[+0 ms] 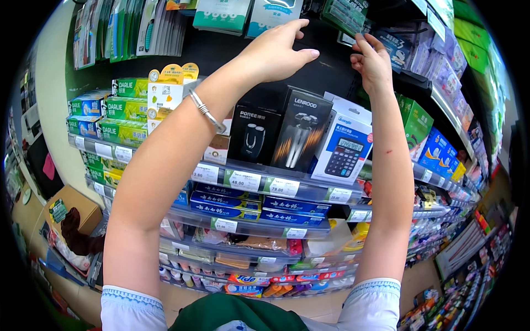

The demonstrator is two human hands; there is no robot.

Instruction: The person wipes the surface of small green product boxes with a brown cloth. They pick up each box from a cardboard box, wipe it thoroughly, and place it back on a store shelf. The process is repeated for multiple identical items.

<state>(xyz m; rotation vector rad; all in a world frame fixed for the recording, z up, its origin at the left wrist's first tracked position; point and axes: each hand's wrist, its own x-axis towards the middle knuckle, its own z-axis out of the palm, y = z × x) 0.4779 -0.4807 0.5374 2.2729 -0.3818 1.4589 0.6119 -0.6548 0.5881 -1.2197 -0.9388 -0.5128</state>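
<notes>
My left hand (278, 50) reaches up to the top of the shelf unit, with thumb and fingers apart and nothing between them. Close by it hang a teal-and-white package (221, 18) and a pale blue package (270, 14). My right hand (372, 64) is raised to the right of it. Its fingertips pinch the lower corner of a green flat package (345, 15), which runs up towards the picture's top. Just beside this hand hangs a dark blue package (391, 47). A silver bangle (206, 111) circles my left forearm.
Below my hands, a shelf holds a boxed electric shaver (301, 128), a black shaver box (253, 134), a calculator box (343, 140) and toothpaste boxes (124, 108). Price tags (242, 180) line the shelf edge. An open cardboard box (80, 207) stands lower left. Purple packs (449, 78) hang at right.
</notes>
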